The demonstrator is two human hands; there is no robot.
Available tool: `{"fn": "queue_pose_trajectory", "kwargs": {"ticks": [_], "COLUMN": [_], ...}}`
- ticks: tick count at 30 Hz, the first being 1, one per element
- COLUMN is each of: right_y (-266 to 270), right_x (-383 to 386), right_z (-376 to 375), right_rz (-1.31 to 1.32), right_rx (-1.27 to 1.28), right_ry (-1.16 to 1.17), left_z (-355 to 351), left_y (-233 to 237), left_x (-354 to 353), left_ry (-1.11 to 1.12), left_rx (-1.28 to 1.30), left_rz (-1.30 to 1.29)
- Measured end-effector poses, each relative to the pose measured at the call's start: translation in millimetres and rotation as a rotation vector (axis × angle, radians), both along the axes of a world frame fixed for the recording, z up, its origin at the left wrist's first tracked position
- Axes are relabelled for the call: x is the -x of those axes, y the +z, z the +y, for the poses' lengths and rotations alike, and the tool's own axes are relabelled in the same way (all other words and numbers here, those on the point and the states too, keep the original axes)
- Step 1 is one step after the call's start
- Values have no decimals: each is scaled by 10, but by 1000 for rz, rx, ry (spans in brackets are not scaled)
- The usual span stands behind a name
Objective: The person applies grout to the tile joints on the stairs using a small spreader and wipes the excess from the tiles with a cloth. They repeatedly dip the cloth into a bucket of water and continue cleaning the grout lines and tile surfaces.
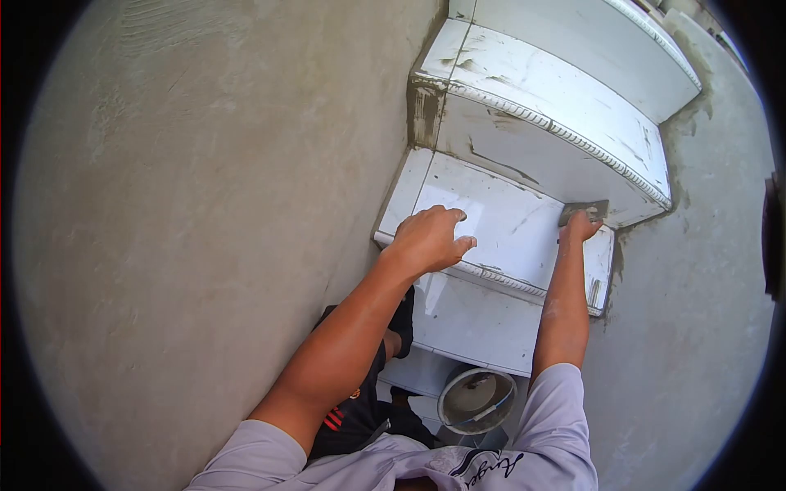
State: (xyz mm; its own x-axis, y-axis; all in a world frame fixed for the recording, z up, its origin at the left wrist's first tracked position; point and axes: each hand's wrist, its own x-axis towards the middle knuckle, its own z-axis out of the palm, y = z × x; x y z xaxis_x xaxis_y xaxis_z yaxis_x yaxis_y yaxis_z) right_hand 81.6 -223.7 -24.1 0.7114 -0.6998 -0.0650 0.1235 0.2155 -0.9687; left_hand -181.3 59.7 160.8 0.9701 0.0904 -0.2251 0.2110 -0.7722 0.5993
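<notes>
Head view: we see the right hand [580, 228] gripping a flat grey rectangular tool [584, 207] against a glossy white tiled step [516, 225]; the left hand [427, 240], half open, looks empty.

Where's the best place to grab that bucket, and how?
Probably by the thin handle, coming from above: the bucket stands with its round mouth upward, and the handle slants across the near side of that opening, so fingers could likely hook beneath it.

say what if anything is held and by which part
The right hand grips a flat scraper at its near side; any handle is hidden. The left hand holds nothing.
</notes>
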Motion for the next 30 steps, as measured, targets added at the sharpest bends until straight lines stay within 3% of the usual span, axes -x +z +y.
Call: {"fn": "queue_pose_trajectory", "kwargs": {"ticks": [1, 2, 4, 7, 9, 12, 13, 15, 16, 18, 20, 24, 30], "right_y": [-239, -45, 82, 125, 50, -248, 244, 513, 120, 102, 832, 268, 110], "right_x": [-173, -71, 87, 474, 549, 525, 680, 1120, 1321, 1423, 1320, 1030, 713], "right_z": [177, 543, 1214, 2160, 2743, 2921, 2751, 2515, 2608, 2861, 3128, 3461, 3433], "right_rz": [-29, 15, 38, -6, -27, -54, 398, 595, 318, 179, 464, 329, 376], "right_rx": [89, 158, 57, -132, 158, -110, -218, -138, 31, -56, -536, -632, -872], "right_ry": [1, -10, 18, 368, 424, 573, 813, 1029, 1010, 861, 616, 530, 623], "left_z": [6, 25, 91, 113, 108, 107, 107, 68, 48, 47, 72, 89, 123], "left_y": [48, 67, 64, 27, 54, 131, 131, 113, 97, 98, 94, 77, 90], "left_x": [6, 1, -39, -96, -135, -104, -117, -116, -106, -114, -117, -133, -140], "left_ry": [-4, 16, 40, 79, 87, 78, 66, 53, 51, 32, 56, 57, 76], "left_rx": [7, 14, 37, 130, 213, 289, 278, 263, 269, 267, 279, 274, 268], "left_rz": [17, 17, -71, -276, -375, -436, -446, -460, -468, -487, -458, -441, -420]}}
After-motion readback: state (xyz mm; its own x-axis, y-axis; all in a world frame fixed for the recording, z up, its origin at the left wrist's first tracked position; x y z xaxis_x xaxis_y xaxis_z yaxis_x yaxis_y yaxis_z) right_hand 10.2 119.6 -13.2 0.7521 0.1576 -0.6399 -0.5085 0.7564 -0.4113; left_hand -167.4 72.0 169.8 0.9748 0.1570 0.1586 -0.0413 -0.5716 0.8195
